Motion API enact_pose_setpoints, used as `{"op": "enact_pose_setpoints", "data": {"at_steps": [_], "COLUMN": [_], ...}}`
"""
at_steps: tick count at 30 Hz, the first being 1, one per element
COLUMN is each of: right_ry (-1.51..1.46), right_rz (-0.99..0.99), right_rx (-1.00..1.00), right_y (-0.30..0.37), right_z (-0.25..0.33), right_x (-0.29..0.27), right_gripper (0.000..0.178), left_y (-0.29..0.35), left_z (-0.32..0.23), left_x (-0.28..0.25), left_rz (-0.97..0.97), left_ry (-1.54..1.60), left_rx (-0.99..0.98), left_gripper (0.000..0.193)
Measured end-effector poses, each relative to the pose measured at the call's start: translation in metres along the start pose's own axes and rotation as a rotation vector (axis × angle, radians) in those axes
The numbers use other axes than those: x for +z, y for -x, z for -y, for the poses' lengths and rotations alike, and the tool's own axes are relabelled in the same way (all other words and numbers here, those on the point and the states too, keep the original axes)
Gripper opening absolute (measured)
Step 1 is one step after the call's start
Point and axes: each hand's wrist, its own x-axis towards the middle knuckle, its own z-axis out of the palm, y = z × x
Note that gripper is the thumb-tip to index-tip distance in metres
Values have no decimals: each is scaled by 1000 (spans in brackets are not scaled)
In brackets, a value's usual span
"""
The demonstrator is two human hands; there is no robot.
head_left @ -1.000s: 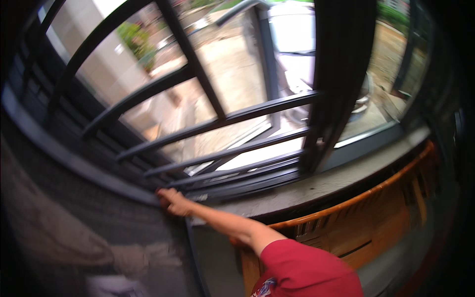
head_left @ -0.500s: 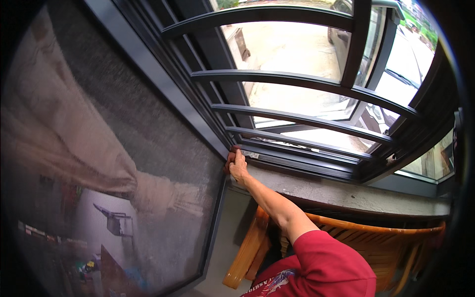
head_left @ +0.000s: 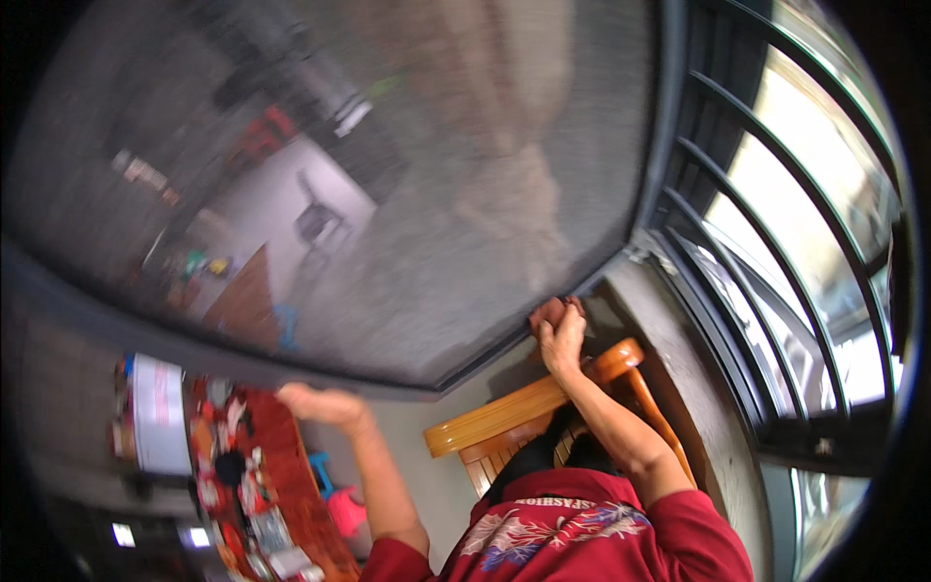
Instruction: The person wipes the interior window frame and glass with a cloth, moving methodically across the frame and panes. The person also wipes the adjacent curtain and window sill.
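Bright window (head_left: 824,242) glare, motion blur, fisheye bending

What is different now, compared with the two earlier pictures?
The view swung from the barred window toward the screen panel, which now fills the picture. The left hand has come into view, gripping the panel's lower frame edge. The right hand stays on the panel's frame corner. The wooden chair remains below.

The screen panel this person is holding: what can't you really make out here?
- Head view: left hand is motion-blurred, so its grip on the screen panel frame is unclear.
- Right hand: the fingers curl over the frame's corner, hiding their tips.
- Wooden chair: seat hidden behind the red shirt.
- Things behind the mesh: blurred.
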Motion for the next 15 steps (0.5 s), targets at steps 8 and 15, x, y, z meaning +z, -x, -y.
{"op": "enact_pose_setpoints", "data": {"at_steps": [8,15], "right_ry": [-140,-439], "right_rz": [523,537], "right_rx": [-276,-705], "right_y": [92,108], "right_z": [38,213], "right_x": [29,-25], "right_gripper": [43,64], "left_y": [-7,-13], "left_z": [-26,-10], "left_x": [-4,-20], "left_rz": [199,500], "left_ry": [296,449], "left_rx": [-95,-202], "left_gripper": [45,42]}}
